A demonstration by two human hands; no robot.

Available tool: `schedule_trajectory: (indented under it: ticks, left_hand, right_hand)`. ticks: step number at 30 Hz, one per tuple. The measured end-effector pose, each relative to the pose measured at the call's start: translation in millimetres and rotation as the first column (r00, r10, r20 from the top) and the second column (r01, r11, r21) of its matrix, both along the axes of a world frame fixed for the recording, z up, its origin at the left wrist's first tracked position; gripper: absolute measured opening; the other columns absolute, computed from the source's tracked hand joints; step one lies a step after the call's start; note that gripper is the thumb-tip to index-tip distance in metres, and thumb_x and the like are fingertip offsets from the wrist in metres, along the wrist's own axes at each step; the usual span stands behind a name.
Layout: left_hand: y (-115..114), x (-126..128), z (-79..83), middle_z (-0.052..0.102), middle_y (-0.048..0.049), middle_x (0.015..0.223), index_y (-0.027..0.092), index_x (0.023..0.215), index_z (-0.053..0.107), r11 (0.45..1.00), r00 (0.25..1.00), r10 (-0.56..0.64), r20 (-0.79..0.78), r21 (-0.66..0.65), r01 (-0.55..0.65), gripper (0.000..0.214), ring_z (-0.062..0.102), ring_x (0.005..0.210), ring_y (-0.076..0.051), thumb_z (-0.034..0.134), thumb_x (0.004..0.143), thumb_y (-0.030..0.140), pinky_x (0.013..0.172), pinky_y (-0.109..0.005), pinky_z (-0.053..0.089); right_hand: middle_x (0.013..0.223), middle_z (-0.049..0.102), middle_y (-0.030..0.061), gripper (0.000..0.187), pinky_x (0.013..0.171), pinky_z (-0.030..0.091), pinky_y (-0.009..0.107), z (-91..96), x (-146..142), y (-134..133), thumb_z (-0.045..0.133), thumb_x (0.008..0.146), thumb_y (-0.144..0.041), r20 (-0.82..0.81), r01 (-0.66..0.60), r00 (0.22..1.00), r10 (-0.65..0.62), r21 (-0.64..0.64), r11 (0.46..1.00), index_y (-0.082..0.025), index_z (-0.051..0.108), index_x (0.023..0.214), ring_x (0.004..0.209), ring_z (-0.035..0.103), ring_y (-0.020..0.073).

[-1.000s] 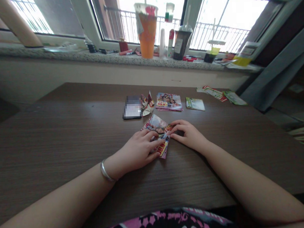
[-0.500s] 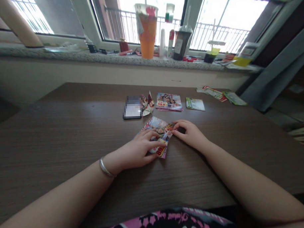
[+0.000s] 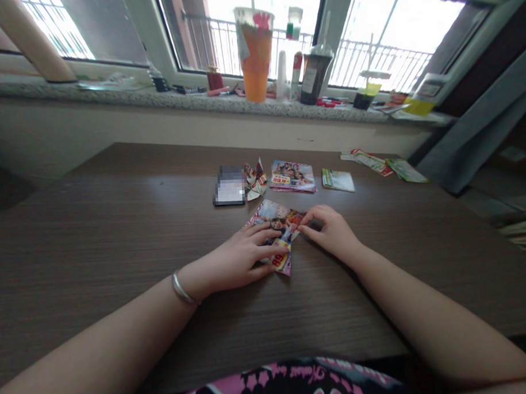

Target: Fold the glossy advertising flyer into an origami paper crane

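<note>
A colourful printed flyer (image 3: 277,219) lies tilted on the dark wooden table (image 3: 118,236), with a yellow price patch near its lower corner. Across its left part rests my left hand (image 3: 251,252), fingers spread and flat, covering some of the print. My right hand (image 3: 327,226) pinches the flyer's right edge between thumb and fingertips. Just beyond is a stack of similar flyers (image 3: 292,176). Left of that stack sits a crumpled piece of printed paper (image 3: 256,183), touching or very close to a dark, phone-like device (image 3: 229,186) whose screen is blurred.
A small green-and-white packet or card (image 3: 338,180) lies right of the stack, and flattened wrappers (image 3: 374,161) lie farther right. On the stone windowsill (image 3: 190,98) stand a tall orange drink cup (image 3: 255,59), a dark drink cup (image 3: 314,74) and several small items.
The flyer has shifted slightly to the right under my left hand, and more of its right part now lies flat. My right hand keeps its pinch at the edge.
</note>
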State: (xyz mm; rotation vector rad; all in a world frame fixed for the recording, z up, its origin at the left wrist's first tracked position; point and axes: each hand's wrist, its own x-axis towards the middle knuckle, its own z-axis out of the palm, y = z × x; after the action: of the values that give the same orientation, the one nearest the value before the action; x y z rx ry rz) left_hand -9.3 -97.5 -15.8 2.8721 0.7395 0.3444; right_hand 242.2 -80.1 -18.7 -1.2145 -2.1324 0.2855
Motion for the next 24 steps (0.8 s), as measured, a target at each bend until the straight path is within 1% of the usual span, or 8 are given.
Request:
schedule_trajectory:
  ticks: [4, 11, 16, 20, 24]
  left_hand:
    - [-1, 0, 1.2, 0.048, -0.0060, 0.141, 0.031, 0.130, 0.055, 0.999, 1.000, -0.008, 0.016, 0.044, 0.007, 0.037, 0.037, 0.135, -0.027, 0.049, 0.094, 0.037, 0.113, -0.049, 0.030]
    - [-9, 4, 4.3, 0.051, -0.0074, 0.138, 0.030, 0.130, 0.054, 0.991, 0.995, 0.094, -0.034, 0.101, -0.090, 0.038, 0.046, 0.127, -0.028, 0.047, 0.095, 0.042, 0.109, -0.049, 0.036]
    - [-10, 5, 7.1, 0.055, -0.0074, 0.132, 0.027, 0.127, 0.056, 0.983, 0.989, 0.150, -0.021, 0.115, -0.146, 0.040, 0.051, 0.120, -0.027, 0.053, 0.091, 0.043, 0.103, -0.046, 0.042]
    - [-11, 6, 8.5, 0.057, -0.0074, 0.129, 0.026, 0.127, 0.056, 0.980, 0.987, 0.158, -0.027, 0.129, -0.153, 0.041, 0.053, 0.116, -0.028, 0.052, 0.091, 0.044, 0.100, -0.046, 0.045]
    - [-15, 7, 6.5, 0.054, -0.0084, 0.134, 0.027, 0.131, 0.052, 0.977, 0.987, 0.153, -0.057, 0.160, -0.142, 0.039, 0.051, 0.120, -0.029, 0.047, 0.094, 0.040, 0.103, -0.049, 0.042]
  right_hand:
    - [0.081, 0.064, 0.0037, 0.009, 0.078, 0.047, 0.033, 3.1, -1, -3, 0.066, 0.081, -0.020, 0.017, -0.021, 1.000, 0.020, 0.043, 0.999, -0.021, 0.062, 0.073, 0.084, 0.059, 0.0197]
    - [0.084, 0.064, 0.0043, 0.006, 0.079, 0.048, 0.033, 5.5, -2, -8, 0.064, 0.083, -0.022, 0.056, -0.055, 0.997, 0.050, 0.089, 0.995, -0.021, 0.063, 0.077, 0.086, 0.059, 0.0195]
    - [0.087, 0.066, 0.0047, 0.007, 0.079, 0.048, 0.032, 4.1, -4, -10, 0.063, 0.084, -0.022, 0.051, -0.098, 0.995, 0.091, 0.140, 0.985, -0.021, 0.062, 0.078, 0.086, 0.060, 0.0190]
    - [0.083, 0.066, 0.0030, 0.006, 0.076, 0.048, 0.031, 3.4, -4, -10, 0.062, 0.083, -0.019, 0.031, -0.085, 0.996, 0.082, 0.125, 0.988, -0.021, 0.060, 0.078, 0.083, 0.061, 0.0181]
    - [0.082, 0.064, 0.0015, 0.005, 0.075, 0.048, 0.029, 4.7, -4, -10, 0.062, 0.082, -0.017, 0.008, -0.064, 0.998, 0.064, 0.093, 0.994, -0.021, 0.060, 0.080, 0.082, 0.061, 0.0170]
